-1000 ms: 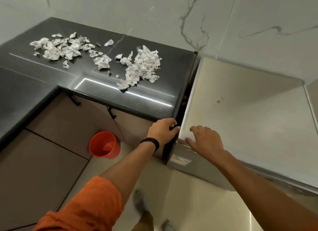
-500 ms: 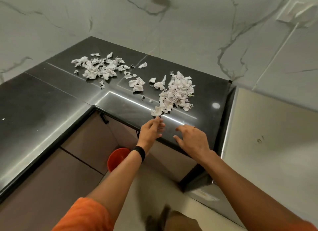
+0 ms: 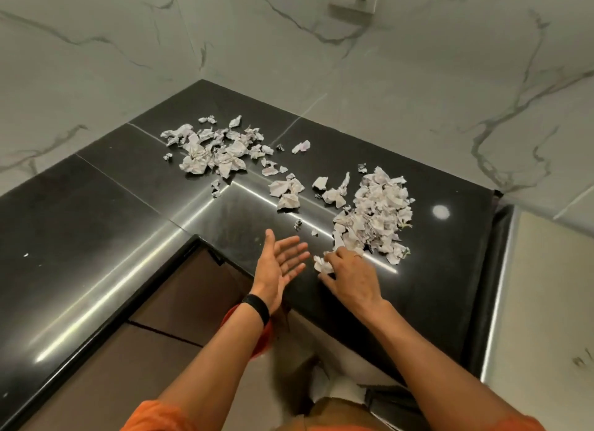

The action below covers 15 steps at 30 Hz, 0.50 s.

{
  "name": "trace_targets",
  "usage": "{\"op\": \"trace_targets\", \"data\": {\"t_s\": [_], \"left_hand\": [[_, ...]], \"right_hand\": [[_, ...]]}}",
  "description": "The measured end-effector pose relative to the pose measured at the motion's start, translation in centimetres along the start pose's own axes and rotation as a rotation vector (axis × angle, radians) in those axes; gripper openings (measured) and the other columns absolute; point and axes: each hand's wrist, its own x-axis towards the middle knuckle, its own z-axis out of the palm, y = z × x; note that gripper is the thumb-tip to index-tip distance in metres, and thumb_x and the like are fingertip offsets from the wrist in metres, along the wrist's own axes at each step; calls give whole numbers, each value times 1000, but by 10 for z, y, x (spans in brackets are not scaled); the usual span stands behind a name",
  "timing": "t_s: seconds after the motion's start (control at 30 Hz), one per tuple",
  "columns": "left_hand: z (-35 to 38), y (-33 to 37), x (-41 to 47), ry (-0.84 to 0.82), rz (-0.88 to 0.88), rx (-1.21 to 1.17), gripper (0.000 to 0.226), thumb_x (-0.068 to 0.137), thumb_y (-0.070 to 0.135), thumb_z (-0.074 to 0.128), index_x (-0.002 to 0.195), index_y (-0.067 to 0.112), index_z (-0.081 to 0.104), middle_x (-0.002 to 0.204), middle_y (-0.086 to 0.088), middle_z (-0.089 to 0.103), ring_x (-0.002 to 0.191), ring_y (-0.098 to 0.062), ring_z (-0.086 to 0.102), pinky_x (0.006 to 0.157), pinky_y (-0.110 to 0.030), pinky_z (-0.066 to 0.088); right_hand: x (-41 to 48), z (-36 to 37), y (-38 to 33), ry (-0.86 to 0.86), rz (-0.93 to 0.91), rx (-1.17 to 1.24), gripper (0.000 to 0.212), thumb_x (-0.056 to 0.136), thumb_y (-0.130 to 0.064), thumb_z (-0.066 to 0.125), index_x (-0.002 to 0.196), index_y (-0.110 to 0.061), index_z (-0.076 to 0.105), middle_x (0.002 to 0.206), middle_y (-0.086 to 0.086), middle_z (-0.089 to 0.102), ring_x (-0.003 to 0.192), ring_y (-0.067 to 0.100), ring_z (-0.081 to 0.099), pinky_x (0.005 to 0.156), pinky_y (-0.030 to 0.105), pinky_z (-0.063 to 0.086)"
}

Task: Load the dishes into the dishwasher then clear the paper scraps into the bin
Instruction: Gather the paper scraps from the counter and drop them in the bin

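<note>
The left hand (image 3: 283, 263) lies open, palm up and fingers straight, over the black counter (image 3: 96, 237) near its front edge. Just beside it, the right hand (image 3: 350, 274) curls its fingers on a scrap (image 3: 322, 265) at the near end of the right pile (image 3: 374, 212). More scraps (image 3: 212, 151) lie heaped toward the corner, with loose bits between. An orange bin (image 3: 264, 335) shows partly under the left wrist, below the counter.

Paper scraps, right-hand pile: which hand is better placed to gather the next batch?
Right. The right hand pinches a scrap at the near edge of the pile. The left hand is open, palm up, farther from the pile, probably better for catching.
</note>
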Motion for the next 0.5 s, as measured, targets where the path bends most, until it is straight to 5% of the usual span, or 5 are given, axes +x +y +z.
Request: {"op": "trace_targets", "data": {"t_s": [0.23, 0.5], "left_hand": [[1, 11, 46, 42, -17, -26, 68, 101, 66, 34, 128, 12, 65, 118, -8, 75, 111, -22, 71, 103, -41, 51], [12, 25, 75, 69, -38, -130, 61, 101, 62, 41, 126, 13, 67, 120, -6, 74, 121, -22, 65, 106, -38, 47]], "right_hand": [[27, 20, 13, 149, 15, 109, 13, 92, -32, 68, 98, -21, 70, 97, -3, 61, 80, 20, 64, 57, 33, 53], [39, 11, -11, 339, 43, 386, 13, 91, -32, 68, 101, -25, 69, 97, -9, 59, 80, 11, 63, 57, 33, 56]]}}
